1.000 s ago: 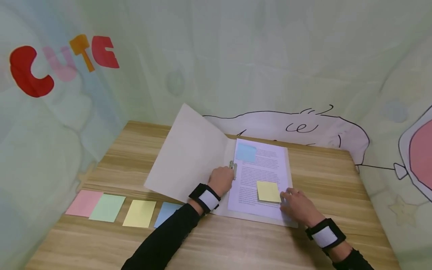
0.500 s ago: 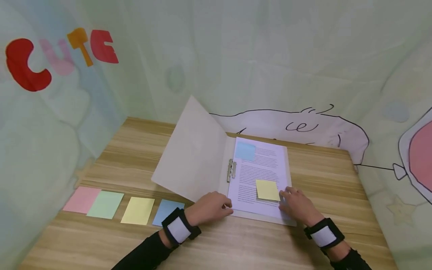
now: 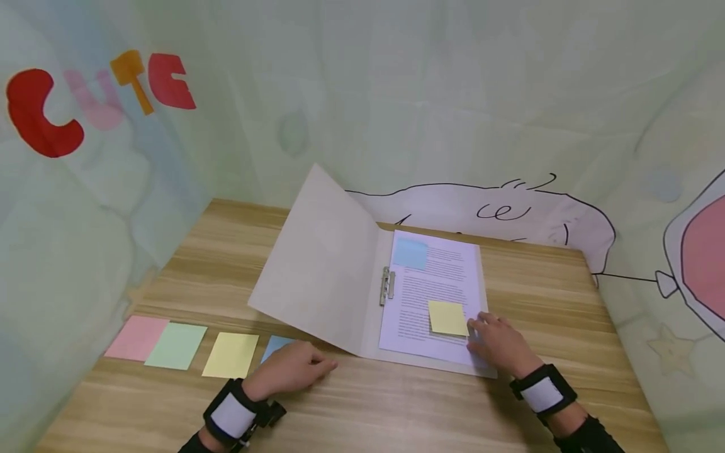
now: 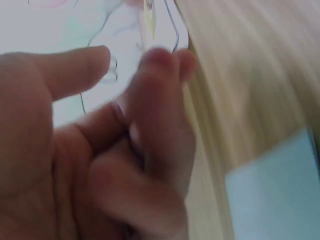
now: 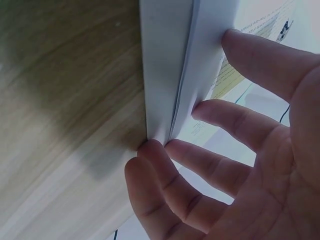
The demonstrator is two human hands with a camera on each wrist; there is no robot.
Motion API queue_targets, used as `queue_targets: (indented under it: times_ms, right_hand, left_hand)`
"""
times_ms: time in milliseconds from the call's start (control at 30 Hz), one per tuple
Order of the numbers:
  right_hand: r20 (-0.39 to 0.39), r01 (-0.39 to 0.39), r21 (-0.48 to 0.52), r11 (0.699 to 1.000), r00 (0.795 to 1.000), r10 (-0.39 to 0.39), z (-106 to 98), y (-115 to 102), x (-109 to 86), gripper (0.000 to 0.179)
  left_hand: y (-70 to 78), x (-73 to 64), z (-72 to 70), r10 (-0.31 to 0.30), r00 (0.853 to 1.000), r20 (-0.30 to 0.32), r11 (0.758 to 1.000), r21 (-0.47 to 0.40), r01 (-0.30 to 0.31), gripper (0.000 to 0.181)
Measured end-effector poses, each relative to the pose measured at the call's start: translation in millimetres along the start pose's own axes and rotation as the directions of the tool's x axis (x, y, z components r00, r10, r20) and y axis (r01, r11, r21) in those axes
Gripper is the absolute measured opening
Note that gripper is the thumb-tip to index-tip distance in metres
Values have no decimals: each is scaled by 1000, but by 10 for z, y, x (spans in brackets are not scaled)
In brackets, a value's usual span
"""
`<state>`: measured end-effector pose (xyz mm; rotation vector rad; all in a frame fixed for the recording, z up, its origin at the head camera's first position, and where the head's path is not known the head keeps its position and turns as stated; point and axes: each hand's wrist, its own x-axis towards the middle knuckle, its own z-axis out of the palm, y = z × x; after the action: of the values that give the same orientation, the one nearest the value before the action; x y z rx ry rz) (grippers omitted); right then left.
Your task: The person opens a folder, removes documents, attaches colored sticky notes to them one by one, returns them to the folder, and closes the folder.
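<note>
A cardboard folder lies open, its left cover raised at a slant. Inside is a printed sheet beside a metal clip, with a blue sticky note near its top and a yellow sticky note lower down. My right hand rests at the folder's right edge; in the right wrist view its fingertips touch the paper edges. Left of the folder, my left hand hangs loosely curled with nothing in it, partly covering a blue sticky note on the table.
Pink, green and yellow sticky notes lie in a row at the left of the wooden table. A printed cloth backdrop encloses the table's back and sides.
My left hand has left the metal clip and moved down and left, off the folder to the blue note. The right hand stays at the folder's edge.
</note>
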<state>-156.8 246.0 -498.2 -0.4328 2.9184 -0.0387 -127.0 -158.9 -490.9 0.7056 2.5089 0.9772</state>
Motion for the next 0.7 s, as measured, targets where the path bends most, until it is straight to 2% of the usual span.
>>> queue_targets:
  times_ms: [67, 167, 267, 367, 467, 533, 600, 700]
  right_hand:
    - [-1, -5, 4, 1000, 1000, 5, -6, -7, 4, 45]
    - [-3, -8, 14, 1000, 1000, 8, -9, -10, 14, 45]
    - [-4, -8, 18, 1000, 1000, 8, -1, -10, 23, 45]
    - [6, -15, 26, 1000, 1000, 15, 9, -9, 30, 46]
    - [23, -38, 41, 998, 999, 37, 13, -9, 29, 47]
    - [35, -51, 47, 998, 998, 49, 16, -9, 24, 47]
    - [40, -60, 49, 997, 998, 58, 15, -8, 19, 48]
    - [35, -58, 46, 997, 998, 56, 9, 0, 15, 49]
  left_hand:
    - [-39, -40, -52, -67, 996, -63, 998, 12, 68, 48]
    - [-78, -52, -115, -166, 976, -143, 986, -30, 164, 43]
    - [-109, -21, -146, -220, 953, -207, 973, -111, 201, 41]
    - [-136, 36, -144, -180, 945, -275, 975, -174, 135, 40]
    - [-141, 108, -121, -87, 937, -338, 981, -193, 22, 48]
    - [-125, 160, -97, -29, 930, -368, 983, -181, -41, 50]
    - [-84, 216, -76, 26, 925, -379, 973, -202, -110, 50]
    - [-2, 300, -49, 103, 909, -404, 972, -155, -179, 53]
